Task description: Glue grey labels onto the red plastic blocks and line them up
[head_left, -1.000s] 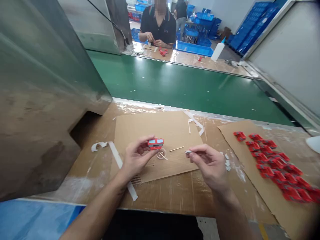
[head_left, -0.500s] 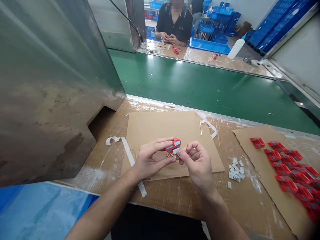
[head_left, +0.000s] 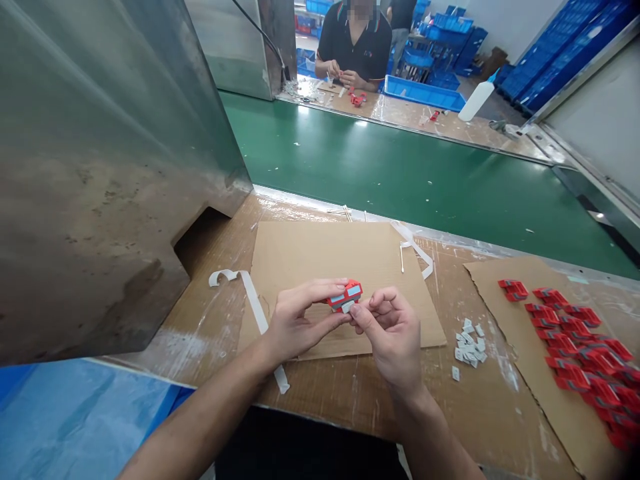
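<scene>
My left hand (head_left: pixel 300 320) grips a small red toy vehicle part (head_left: pixel 347 295) with light blue windows, above a cardboard sheet (head_left: pixel 300 250). From the right, my right hand (head_left: pixel 393 333) pinches a small pale piece (head_left: pixel 347 307) against the lower side of the red part. Its thumb and index finger are at the piece's edge. To the right lies a pile of similar small pale pieces (head_left: pixel 470 345). Rows of red parts (head_left: pixel 565 340) sit on another cardboard sheet (head_left: pixel 493 287) at the far right.
A metal housing (head_left: pixel 100 180) rises at the left. Beyond the table runs a green conveyor belt (head_left: pixel 350 153). Across it, a person (head_left: pixel 355 47) handles small parts near a white bottle (head_left: pixel 477 100). Tape strips (head_left: pixel 255 303) and cotton swabs (head_left: pixel 402 257) lie around the cardboard.
The pale piece now lies closer against the red part, with my right fingertips nearer to it. The red part has tilted slightly. The whole view has shifted a little.
</scene>
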Action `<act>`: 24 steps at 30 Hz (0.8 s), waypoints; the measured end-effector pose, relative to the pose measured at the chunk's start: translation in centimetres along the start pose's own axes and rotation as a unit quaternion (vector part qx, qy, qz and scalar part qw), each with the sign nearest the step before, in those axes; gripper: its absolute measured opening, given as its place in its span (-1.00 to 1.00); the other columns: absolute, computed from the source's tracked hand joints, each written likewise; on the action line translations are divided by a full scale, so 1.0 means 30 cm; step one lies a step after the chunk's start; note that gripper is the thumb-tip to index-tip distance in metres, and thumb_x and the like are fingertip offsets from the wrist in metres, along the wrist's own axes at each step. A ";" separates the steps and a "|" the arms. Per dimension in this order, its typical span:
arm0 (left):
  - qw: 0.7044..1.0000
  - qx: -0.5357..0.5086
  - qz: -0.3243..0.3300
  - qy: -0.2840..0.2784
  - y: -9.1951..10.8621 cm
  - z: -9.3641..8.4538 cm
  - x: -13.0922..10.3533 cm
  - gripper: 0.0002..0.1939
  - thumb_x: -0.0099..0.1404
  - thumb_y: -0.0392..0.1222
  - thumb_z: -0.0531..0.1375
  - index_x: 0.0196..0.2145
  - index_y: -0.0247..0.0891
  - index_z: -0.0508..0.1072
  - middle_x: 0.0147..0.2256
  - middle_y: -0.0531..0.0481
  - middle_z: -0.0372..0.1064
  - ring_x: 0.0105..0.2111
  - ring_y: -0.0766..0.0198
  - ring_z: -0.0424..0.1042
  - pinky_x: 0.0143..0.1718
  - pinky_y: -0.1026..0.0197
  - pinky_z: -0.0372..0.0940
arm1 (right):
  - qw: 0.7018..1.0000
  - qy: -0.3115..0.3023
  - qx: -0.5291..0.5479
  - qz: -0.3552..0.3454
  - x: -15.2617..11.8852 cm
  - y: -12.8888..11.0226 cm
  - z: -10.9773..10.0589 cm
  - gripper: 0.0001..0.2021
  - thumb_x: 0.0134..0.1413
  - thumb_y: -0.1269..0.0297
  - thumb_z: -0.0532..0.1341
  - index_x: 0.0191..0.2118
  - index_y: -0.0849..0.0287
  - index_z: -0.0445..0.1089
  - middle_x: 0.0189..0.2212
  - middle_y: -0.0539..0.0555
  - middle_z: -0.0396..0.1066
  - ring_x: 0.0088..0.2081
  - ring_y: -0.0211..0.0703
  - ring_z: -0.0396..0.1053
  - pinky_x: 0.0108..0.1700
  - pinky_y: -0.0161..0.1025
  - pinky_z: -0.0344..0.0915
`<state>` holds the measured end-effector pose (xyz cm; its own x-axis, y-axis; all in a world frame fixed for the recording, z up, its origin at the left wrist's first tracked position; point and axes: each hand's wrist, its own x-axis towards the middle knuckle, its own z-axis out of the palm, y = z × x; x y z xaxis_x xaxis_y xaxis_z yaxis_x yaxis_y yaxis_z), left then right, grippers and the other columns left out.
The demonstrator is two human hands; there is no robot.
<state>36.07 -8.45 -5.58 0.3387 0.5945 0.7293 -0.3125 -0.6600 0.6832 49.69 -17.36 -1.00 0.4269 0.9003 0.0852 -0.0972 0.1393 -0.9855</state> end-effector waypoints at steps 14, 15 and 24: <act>1.000 -0.004 0.002 -0.002 0.014 0.000 0.004 -0.50 0.19 -0.41 0.42 0.07 -0.23 0.49 0.00 -0.22 0.57 0.02 0.10 0.58 0.07 0.08 0.53 | 1.000 0.003 -0.009 -0.026 -0.003 0.000 0.008 -0.77 0.09 0.39 0.41 -0.35 0.13 0.30 -0.52 -0.10 0.52 -0.51 -0.39 0.46 -0.42 -0.50 0.39; 1.000 -0.006 0.000 -0.004 0.017 0.000 0.004 -0.50 0.19 -0.43 0.42 0.07 -0.23 0.49 -0.01 -0.22 0.57 0.02 0.10 0.58 0.07 0.09 0.53 | 1.000 0.001 -0.008 -0.025 -0.003 -0.001 0.007 -0.77 0.09 0.39 0.41 -0.34 0.13 0.30 -0.52 -0.10 0.52 -0.51 -0.38 0.47 -0.42 -0.49 0.40; 0.998 -0.052 -0.033 0.019 0.037 0.002 0.011 -0.50 0.17 -0.48 0.41 0.05 -0.21 0.52 -0.04 -0.20 0.59 -0.04 0.10 0.61 -0.01 0.13 0.56 | 0.985 0.004 -0.138 -0.103 -0.006 0.011 -0.012 -0.83 0.14 0.34 0.40 -0.19 0.10 0.41 -0.51 -0.08 0.53 -0.50 -0.28 0.48 -0.42 -0.36 0.43</act>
<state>35.89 -9.02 -4.58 0.3277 0.6544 0.6814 -0.3808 -0.5686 0.7292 49.92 -17.62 -1.40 0.4195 0.8608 0.2880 0.2408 0.2004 -0.9497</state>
